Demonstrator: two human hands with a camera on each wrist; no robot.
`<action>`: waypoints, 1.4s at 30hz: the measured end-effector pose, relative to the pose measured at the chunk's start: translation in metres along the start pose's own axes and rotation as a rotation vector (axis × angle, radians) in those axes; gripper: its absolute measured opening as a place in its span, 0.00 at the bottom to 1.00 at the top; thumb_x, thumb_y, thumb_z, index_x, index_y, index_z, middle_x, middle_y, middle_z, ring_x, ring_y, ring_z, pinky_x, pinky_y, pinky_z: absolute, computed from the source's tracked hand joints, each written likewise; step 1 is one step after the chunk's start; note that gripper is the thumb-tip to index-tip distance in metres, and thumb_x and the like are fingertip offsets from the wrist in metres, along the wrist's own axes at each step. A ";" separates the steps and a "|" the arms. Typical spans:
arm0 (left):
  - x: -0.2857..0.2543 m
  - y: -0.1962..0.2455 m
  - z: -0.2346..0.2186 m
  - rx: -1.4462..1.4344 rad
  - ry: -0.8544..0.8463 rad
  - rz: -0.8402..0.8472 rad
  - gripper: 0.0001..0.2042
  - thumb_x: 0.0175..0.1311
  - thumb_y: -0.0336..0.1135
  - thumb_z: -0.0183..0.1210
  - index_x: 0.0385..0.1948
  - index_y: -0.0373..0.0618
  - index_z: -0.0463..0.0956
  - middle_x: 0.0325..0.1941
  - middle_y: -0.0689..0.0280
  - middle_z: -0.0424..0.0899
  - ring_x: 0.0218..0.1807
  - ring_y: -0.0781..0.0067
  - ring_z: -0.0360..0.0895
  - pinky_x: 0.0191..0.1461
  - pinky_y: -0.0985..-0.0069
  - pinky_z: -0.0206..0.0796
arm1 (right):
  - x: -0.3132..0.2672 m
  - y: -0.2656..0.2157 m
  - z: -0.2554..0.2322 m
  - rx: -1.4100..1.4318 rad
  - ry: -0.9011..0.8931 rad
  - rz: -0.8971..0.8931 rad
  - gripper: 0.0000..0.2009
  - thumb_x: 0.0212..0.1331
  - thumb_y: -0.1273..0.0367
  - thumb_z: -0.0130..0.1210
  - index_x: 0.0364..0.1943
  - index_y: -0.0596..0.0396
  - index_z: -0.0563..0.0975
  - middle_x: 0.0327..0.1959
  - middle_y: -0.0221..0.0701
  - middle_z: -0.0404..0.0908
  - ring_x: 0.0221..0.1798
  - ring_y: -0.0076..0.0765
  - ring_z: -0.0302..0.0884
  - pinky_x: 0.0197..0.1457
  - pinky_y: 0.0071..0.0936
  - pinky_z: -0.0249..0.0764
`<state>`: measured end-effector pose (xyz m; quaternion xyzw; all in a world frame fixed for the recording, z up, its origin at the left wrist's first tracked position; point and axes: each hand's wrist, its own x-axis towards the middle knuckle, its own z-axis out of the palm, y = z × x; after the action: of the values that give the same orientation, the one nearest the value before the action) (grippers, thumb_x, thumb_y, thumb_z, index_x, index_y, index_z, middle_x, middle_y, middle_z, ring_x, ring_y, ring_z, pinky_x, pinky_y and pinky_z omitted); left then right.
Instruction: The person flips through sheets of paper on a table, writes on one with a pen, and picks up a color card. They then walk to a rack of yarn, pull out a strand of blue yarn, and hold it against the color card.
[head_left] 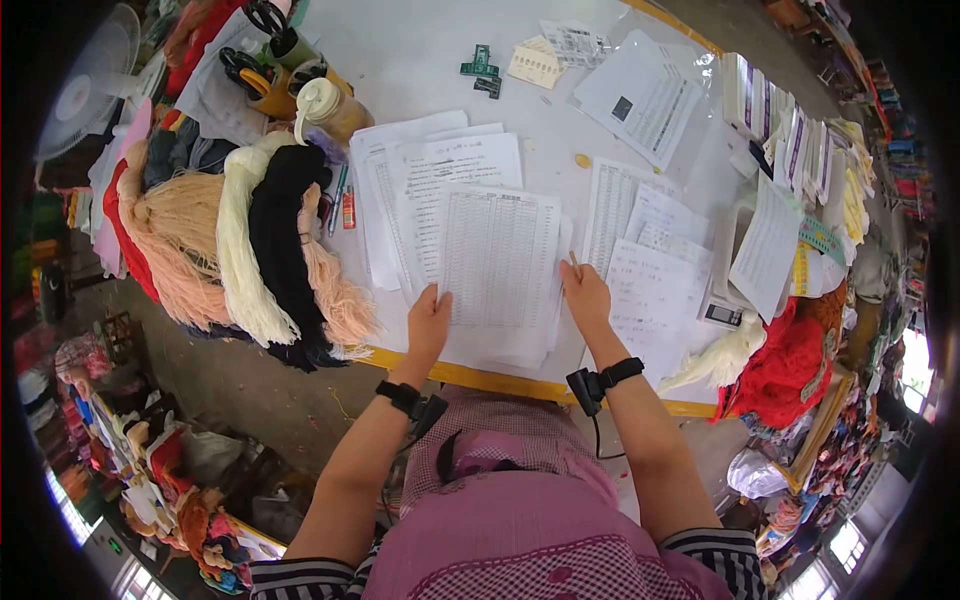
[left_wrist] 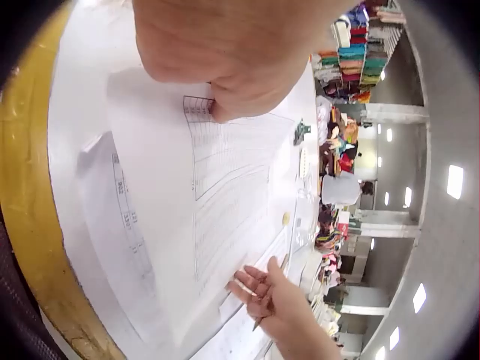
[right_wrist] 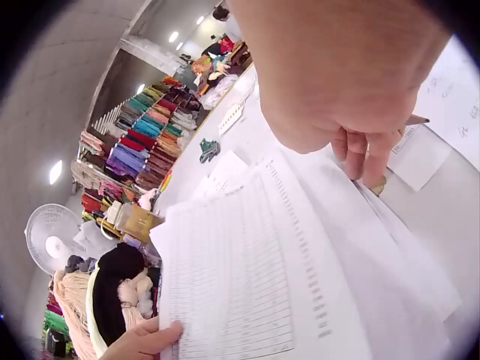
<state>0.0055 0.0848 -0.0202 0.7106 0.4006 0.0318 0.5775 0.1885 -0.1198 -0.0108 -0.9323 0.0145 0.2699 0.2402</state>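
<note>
A printed table sheet lies over other papers in front of the body. My left hand pinches its lower left edge, thumb on top; the right wrist view also shows this left hand at the sheet's edge. Beside the sheet's right side, my right hand holds a pencil. In the left wrist view the right hand has its fingers loosely bent around the pencil. The right wrist view shows the right hand with fingertips by the stacked papers' edge and the pencil tip sticking out.
Yarn hanks, a lidded jar and pens are on the left. Handwritten sheets, a plastic-covered sheet, a bin and red yarn are on the right. Green clips lie farther back.
</note>
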 end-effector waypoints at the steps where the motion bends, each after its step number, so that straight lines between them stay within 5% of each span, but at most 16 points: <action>1: 0.001 0.006 0.003 0.071 0.018 0.001 0.10 0.68 0.32 0.54 0.44 0.37 0.74 0.35 0.57 0.82 0.35 0.65 0.78 0.44 0.70 0.69 | -0.003 -0.002 -0.002 0.000 -0.023 0.015 0.22 0.60 0.49 0.55 0.29 0.57 0.76 0.28 0.37 0.82 0.33 0.44 0.81 0.39 0.37 0.73; 2: 0.003 0.003 0.006 0.198 0.042 0.062 0.12 0.65 0.32 0.55 0.47 0.38 0.72 0.36 0.53 0.82 0.37 0.52 0.79 0.45 0.64 0.70 | -0.007 -0.005 -0.004 0.001 -0.025 0.013 0.22 0.60 0.49 0.55 0.29 0.57 0.76 0.28 0.37 0.82 0.33 0.44 0.81 0.39 0.37 0.73; 6: 0.007 0.022 0.008 0.396 0.010 -0.027 0.16 0.60 0.32 0.59 0.49 0.38 0.71 0.41 0.53 0.81 0.41 0.48 0.78 0.47 0.60 0.70 | -0.012 -0.011 -0.007 0.014 -0.007 -0.026 0.21 0.58 0.50 0.58 0.36 0.57 0.79 0.30 0.36 0.83 0.35 0.44 0.81 0.41 0.36 0.73; 8: 0.012 0.019 0.011 0.625 0.242 0.338 0.19 0.57 0.33 0.61 0.50 0.39 0.71 0.46 0.53 0.77 0.45 0.50 0.77 0.49 0.60 0.69 | -0.014 -0.013 -0.008 0.018 -0.003 -0.034 0.21 0.57 0.51 0.58 0.37 0.57 0.79 0.30 0.36 0.83 0.36 0.44 0.81 0.41 0.36 0.74; 9: 0.017 0.016 0.013 0.628 0.240 0.339 0.19 0.57 0.33 0.61 0.50 0.39 0.71 0.46 0.53 0.77 0.45 0.50 0.77 0.49 0.60 0.69 | -0.014 -0.013 -0.009 0.013 -0.005 -0.032 0.20 0.57 0.52 0.59 0.37 0.57 0.79 0.30 0.36 0.83 0.36 0.44 0.81 0.41 0.37 0.74; 12: 0.035 0.016 0.018 0.456 0.203 0.275 0.20 0.56 0.34 0.62 0.50 0.38 0.71 0.49 0.53 0.74 0.48 0.52 0.75 0.51 0.60 0.68 | -0.012 -0.012 -0.006 0.014 0.013 -0.045 0.19 0.55 0.53 0.61 0.35 0.56 0.77 0.29 0.36 0.82 0.34 0.45 0.81 0.40 0.39 0.74; 18: 0.050 0.036 0.019 0.315 0.145 -0.044 0.18 0.59 0.36 0.62 0.49 0.36 0.73 0.39 0.55 0.81 0.39 0.64 0.78 0.46 0.68 0.70 | -0.010 -0.009 -0.005 0.021 0.013 -0.051 0.17 0.55 0.55 0.62 0.35 0.56 0.77 0.29 0.36 0.83 0.34 0.45 0.81 0.40 0.39 0.74; 20: 0.055 0.042 0.010 0.340 -0.148 -0.237 0.17 0.62 0.36 0.60 0.47 0.35 0.73 0.35 0.58 0.82 0.39 0.71 0.78 0.44 0.74 0.70 | -0.010 -0.008 -0.005 0.012 -0.005 -0.040 0.18 0.55 0.55 0.61 0.37 0.57 0.78 0.30 0.36 0.83 0.35 0.44 0.81 0.41 0.37 0.74; 23: 0.059 0.031 0.007 0.219 -0.204 -0.319 0.16 0.65 0.36 0.58 0.49 0.34 0.73 0.40 0.60 0.82 0.43 0.75 0.77 0.45 0.77 0.70 | -0.008 -0.002 -0.002 0.038 -0.007 -0.056 0.18 0.54 0.56 0.62 0.37 0.57 0.78 0.29 0.34 0.82 0.34 0.40 0.81 0.40 0.34 0.74; 24: 0.057 0.031 0.008 0.218 -0.205 -0.321 0.16 0.65 0.36 0.58 0.49 0.34 0.73 0.40 0.60 0.82 0.43 0.75 0.77 0.45 0.77 0.70 | -0.007 0.000 0.000 0.087 -0.035 -0.064 0.18 0.55 0.56 0.62 0.38 0.58 0.78 0.28 0.33 0.81 0.33 0.36 0.79 0.39 0.31 0.73; 26: 0.050 0.032 0.010 -0.305 -0.145 -0.274 0.15 0.67 0.33 0.56 0.50 0.33 0.73 0.46 0.61 0.81 0.45 0.74 0.77 0.48 0.76 0.70 | -0.006 0.005 0.003 0.135 -0.065 -0.072 0.18 0.55 0.56 0.62 0.38 0.58 0.78 0.28 0.32 0.80 0.32 0.32 0.78 0.38 0.29 0.72; 29: 0.046 0.028 0.003 -0.503 -0.218 -0.264 0.14 0.68 0.30 0.55 0.52 0.35 0.72 0.49 0.61 0.81 0.46 0.73 0.77 0.51 0.75 0.70 | -0.011 0.012 0.002 0.220 -0.100 -0.096 0.18 0.56 0.55 0.61 0.38 0.56 0.78 0.29 0.35 0.81 0.35 0.40 0.79 0.41 0.35 0.72; 32: 0.041 0.043 -0.006 -0.610 -0.245 -0.329 0.14 0.67 0.28 0.56 0.53 0.35 0.72 0.50 0.61 0.81 0.47 0.73 0.78 0.52 0.75 0.71 | -0.008 0.024 0.002 0.348 -0.129 -0.123 0.19 0.60 0.53 0.58 0.39 0.56 0.78 0.29 0.32 0.78 0.32 0.32 0.74 0.39 0.31 0.70; 34: 0.038 0.044 -0.008 -0.619 -0.249 -0.322 0.15 0.67 0.28 0.56 0.54 0.36 0.71 0.50 0.61 0.81 0.48 0.72 0.78 0.53 0.74 0.71 | -0.011 0.025 -0.002 0.518 -0.299 0.066 0.21 0.64 0.52 0.55 0.42 0.58 0.79 0.28 0.23 0.74 0.30 0.20 0.66 0.34 0.21 0.65; 37: 0.033 0.048 -0.009 -0.640 -0.259 -0.281 0.15 0.67 0.28 0.56 0.54 0.36 0.71 0.51 0.61 0.81 0.48 0.72 0.78 0.53 0.74 0.71 | -0.026 0.009 -0.028 0.720 -0.443 0.210 0.18 0.66 0.54 0.55 0.43 0.55 0.78 0.29 0.20 0.72 0.29 0.16 0.61 0.31 0.18 0.59; 42: 0.021 0.077 -0.007 -0.622 -0.253 -0.187 0.15 0.66 0.28 0.57 0.54 0.37 0.71 0.51 0.62 0.81 0.49 0.73 0.78 0.53 0.76 0.71 | -0.036 0.009 -0.057 0.734 -0.448 0.000 0.13 0.61 0.66 0.60 0.46 0.58 0.77 0.33 0.22 0.76 0.30 0.18 0.65 0.32 0.16 0.61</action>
<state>0.0566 0.1022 0.0385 0.4591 0.3605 0.0109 0.8119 0.1846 -0.1574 0.0458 -0.7034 0.0568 0.4427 0.5532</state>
